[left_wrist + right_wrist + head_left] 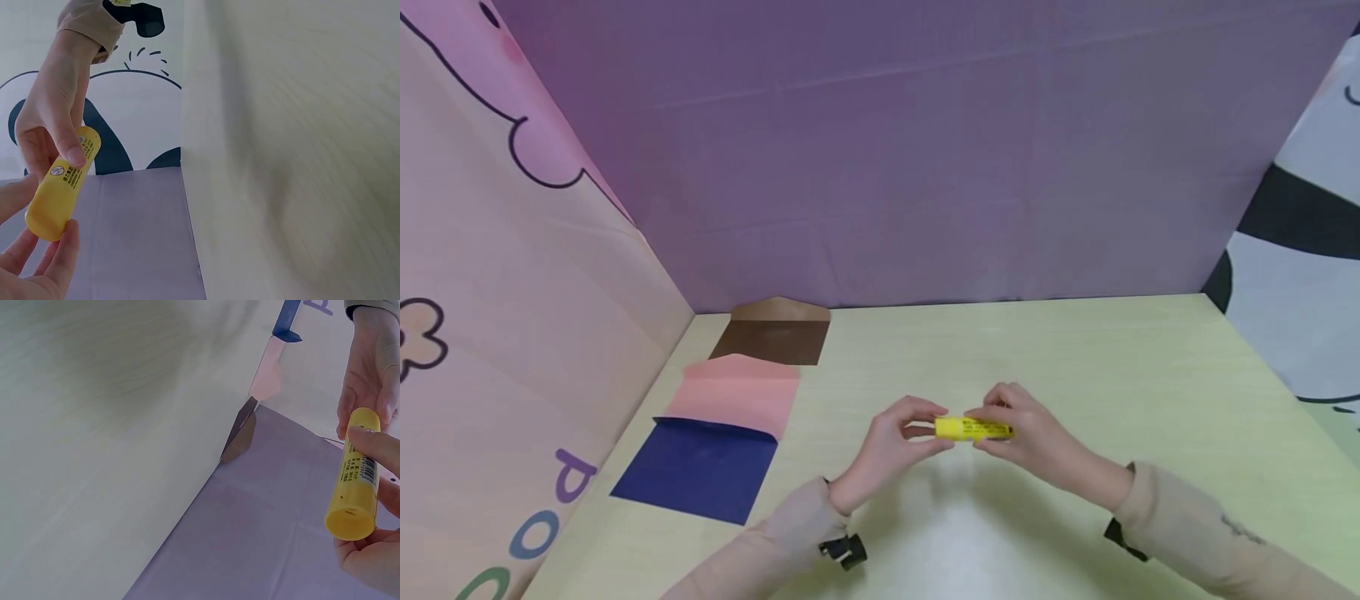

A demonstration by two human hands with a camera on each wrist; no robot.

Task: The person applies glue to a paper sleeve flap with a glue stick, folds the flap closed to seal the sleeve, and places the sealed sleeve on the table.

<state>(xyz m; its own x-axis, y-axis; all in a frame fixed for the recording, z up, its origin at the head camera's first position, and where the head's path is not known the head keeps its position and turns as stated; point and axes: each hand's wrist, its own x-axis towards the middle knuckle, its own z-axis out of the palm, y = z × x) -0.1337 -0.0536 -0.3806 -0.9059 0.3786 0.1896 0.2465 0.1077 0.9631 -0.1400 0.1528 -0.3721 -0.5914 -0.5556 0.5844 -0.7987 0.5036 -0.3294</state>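
A yellow glue stick (972,428) with dark printing is held level above the table, between both hands. My left hand (897,435) pinches its left end, thumb below and fingers above in the head view. The right hand (1033,437) grips the other end between thumb and fingers. In the left wrist view, the right thumb lies across the printed label of the glue stick (61,190). The right wrist view shows the round yellow end of the glue stick (351,522) and a barcode on its side.
Three envelopes with raised flaps lie in a column on the table's left: brown (775,340) at the back, pink (737,390) in the middle, dark blue (700,468) in front. A purple wall (925,167) rises behind the pale table (1112,367), with printed panels at both sides.
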